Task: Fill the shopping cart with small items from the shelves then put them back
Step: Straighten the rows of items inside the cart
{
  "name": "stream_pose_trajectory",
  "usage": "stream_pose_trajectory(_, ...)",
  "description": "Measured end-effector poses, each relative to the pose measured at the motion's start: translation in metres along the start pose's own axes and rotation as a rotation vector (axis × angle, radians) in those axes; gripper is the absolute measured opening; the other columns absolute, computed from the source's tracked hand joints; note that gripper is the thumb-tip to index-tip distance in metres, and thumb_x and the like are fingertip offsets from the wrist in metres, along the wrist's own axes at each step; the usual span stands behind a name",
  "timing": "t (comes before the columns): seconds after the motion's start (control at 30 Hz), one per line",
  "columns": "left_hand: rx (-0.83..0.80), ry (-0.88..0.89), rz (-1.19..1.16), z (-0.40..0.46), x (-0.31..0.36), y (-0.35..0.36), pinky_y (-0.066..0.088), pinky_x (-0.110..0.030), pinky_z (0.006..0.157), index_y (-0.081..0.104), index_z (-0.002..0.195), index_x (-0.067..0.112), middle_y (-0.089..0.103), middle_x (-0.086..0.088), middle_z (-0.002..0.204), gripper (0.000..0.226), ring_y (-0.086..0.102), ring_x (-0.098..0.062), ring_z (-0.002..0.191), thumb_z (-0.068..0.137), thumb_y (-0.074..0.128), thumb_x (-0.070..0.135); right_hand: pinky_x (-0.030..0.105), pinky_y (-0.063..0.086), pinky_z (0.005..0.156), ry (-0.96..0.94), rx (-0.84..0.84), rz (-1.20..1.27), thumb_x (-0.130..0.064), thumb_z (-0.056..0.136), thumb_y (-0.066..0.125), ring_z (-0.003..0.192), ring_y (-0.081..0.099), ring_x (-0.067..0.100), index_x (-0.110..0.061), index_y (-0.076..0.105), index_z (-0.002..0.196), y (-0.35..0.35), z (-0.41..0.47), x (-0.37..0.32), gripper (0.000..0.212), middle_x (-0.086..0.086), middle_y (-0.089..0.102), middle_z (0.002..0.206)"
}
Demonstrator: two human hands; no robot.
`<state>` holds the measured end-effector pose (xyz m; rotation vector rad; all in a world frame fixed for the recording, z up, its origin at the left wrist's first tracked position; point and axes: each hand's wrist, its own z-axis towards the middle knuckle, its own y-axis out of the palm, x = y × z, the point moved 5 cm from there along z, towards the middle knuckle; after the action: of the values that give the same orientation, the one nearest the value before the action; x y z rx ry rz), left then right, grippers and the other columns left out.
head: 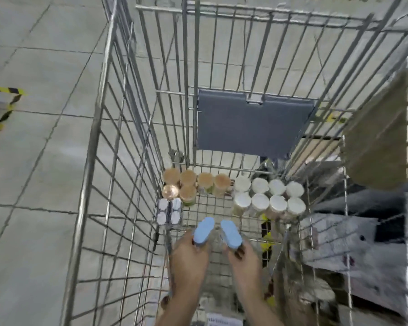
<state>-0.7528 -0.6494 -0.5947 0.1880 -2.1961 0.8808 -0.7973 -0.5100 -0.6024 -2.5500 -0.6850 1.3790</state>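
1. Far to the left of both hands, yellow-and-black floor tape (4, 109) runs across the grey tiled floor, outside the shopping cart (108, 118).
2. Ahead and left of the left hand, a small pack with white round caps (169, 211) stands in the cart against its left wall.
3. Beyond that pack, six jars with brown lids (193, 184) stand clustered at the far end of the cart floor.
4. The left hand (189, 257) has its fingers curled round a pack with a pale blue top (203, 230), held just above the cart floor.
5. Just beside it, the right hand (243, 260) grips a second blue-topped pack (231, 233) the same way; the two packs are near each other, and blur hides whether they touch.
6. Straight ahead of both hands, a grey flap (252, 123) hangs on the cart's far wall.
7. Ahead and right of the right hand, eight jars with white lids (269, 196) stand in two rows.
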Motion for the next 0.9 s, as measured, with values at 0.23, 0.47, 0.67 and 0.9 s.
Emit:
stream_pose_trajectory(0.23, -0.058, 0.022, -0.146, 0.027, 0.003, 0.023, 0.042, -0.004, 0.062, 0.057, 0.086, 0.048, 0.065, 0.020, 0.084, 0.040, 0.059, 0.010, 0.077, 0.083, 0.067, 0.009, 0.011, 0.045, 0.062, -0.072, -0.009, -0.050, -0.014, 0.088, 0.067, 0.086, 0.064, 0.007, -0.044, 0.048, 0.099, 0.023, 0.035, 0.009, 0.037, -0.019, 0.063, 0.086)
stream_pose_trajectory(0.47, -0.103, 0.081, -0.204, 0.042, -0.019, 0.037, 0.052, -0.028, 0.085, 0.062, 0.123, 0.033, 0.066, 0.017, 0.111, 0.040, 0.059, -0.001, 0.103, 0.085, 0.068, 0.024, 0.010, 0.048, 0.070, -0.126, -0.052, -0.002, -0.012, 0.089, 0.065, 0.092, 0.062, -0.004, -0.046, 0.045, 0.110, 0.035, 0.049, 0.013, 0.044, -0.009, 0.066, 0.106)
stream_pose_trajectory(0.67, -0.181, 0.102, -0.205, 0.040, -0.022, 0.036, 0.051, -0.028, 0.089, 0.057, 0.129, 0.034, 0.063, 0.017, 0.115, 0.046, 0.057, 0.000, 0.108, 0.085, 0.068, 0.028, 0.022, 0.046, 0.098, -0.180, -0.146, -0.008, -0.001, 0.093, 0.055, 0.118, 0.053, -0.003, -0.036, 0.037, 0.141, 0.042, 0.048, 0.015, 0.062, -0.019, 0.056, 0.129)
stream_pose_trajectory(0.9, -0.161, 0.001, -0.272, 0.039, -0.026, 0.032, 0.047, -0.026, 0.094, 0.059, 0.126, 0.026, 0.062, 0.013, 0.120, 0.038, 0.056, 0.000, 0.112, 0.089, 0.063, 0.019, 0.035, 0.046, 0.102, -0.101, -0.136, -0.089, 0.000, 0.090, 0.054, 0.121, 0.051, 0.006, -0.044, 0.038, 0.131, 0.036, 0.049, 0.028, 0.062, -0.017, 0.053, 0.130)
